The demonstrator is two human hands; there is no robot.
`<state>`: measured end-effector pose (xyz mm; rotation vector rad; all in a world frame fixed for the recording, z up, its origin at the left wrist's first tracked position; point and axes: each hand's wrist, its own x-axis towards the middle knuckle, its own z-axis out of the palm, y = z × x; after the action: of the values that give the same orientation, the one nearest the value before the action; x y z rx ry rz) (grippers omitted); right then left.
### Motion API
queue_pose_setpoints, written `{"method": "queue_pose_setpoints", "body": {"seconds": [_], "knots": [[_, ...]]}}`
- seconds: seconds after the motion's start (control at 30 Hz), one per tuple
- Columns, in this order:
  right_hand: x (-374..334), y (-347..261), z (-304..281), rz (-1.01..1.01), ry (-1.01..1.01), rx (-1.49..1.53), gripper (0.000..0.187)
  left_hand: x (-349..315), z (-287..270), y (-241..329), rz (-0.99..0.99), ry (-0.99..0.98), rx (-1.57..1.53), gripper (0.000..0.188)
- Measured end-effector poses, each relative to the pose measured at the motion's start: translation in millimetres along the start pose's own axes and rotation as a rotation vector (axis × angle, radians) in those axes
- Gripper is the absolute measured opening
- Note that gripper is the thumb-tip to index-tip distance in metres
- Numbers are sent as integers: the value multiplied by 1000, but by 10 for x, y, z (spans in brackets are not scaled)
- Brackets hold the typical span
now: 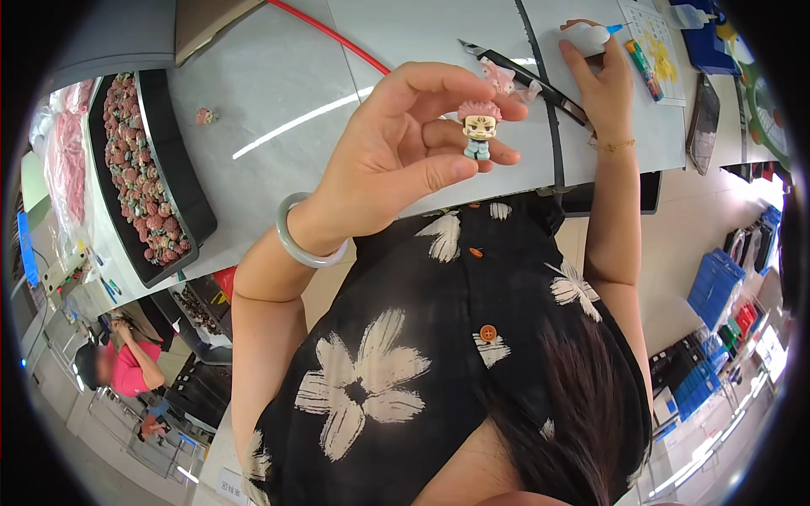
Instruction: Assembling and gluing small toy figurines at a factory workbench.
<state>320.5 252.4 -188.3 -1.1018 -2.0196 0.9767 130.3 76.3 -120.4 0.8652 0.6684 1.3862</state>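
Note:
My left hand (384, 148), with a pale bangle (291, 240) on its wrist, holds up a small pink-haired figurine (478, 126) between thumb and fingers. The figurine is upright, its front in view, with a pale blue-green lower body. At the table's far right, my right hand (603, 88) is wrapped round a white squeeze bottle (584, 37) with a blue needle tip (615, 29) pointing right. Between the hands lie a black-handled craft knife (523, 74) and some pink pieces (499, 78), partly behind my left fingers.
A black bin (196, 198) full of small pink-topped figurines stands at the left. One loose figurine (206, 115) lies beside it on the grey table (261, 76). A yellow-and-green tube (645, 71) rests by a paper sheet (671, 88) at right. A person in pink (135, 371) is farther off.

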Motion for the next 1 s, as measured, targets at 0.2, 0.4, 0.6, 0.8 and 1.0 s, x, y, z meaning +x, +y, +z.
{"method": "queue_pose_setpoints", "body": {"seconds": [0.2, 0.4, 0.6, 0.8, 1.0], "knots": [[15, 46, 7, -22, -2, -19, 24, 10, 17, -28, -20, 18, 9, 37], [5, 74, -37, -104, 36, 134, 36, 24, 18, -62, 13, 32, 36, 39], [-298, -317, -135, -498, 156, -234, 24, 68, 18, -21, 55, 177, 38, 42], [-328, -468, 22, -418, -134, -396, 25, 32, 40, -15, 82, 187, 97, 42], [-389, -501, 22, -169, -191, -303, 26, -9, 39, -15, 187, 135, 245, 45]]}}
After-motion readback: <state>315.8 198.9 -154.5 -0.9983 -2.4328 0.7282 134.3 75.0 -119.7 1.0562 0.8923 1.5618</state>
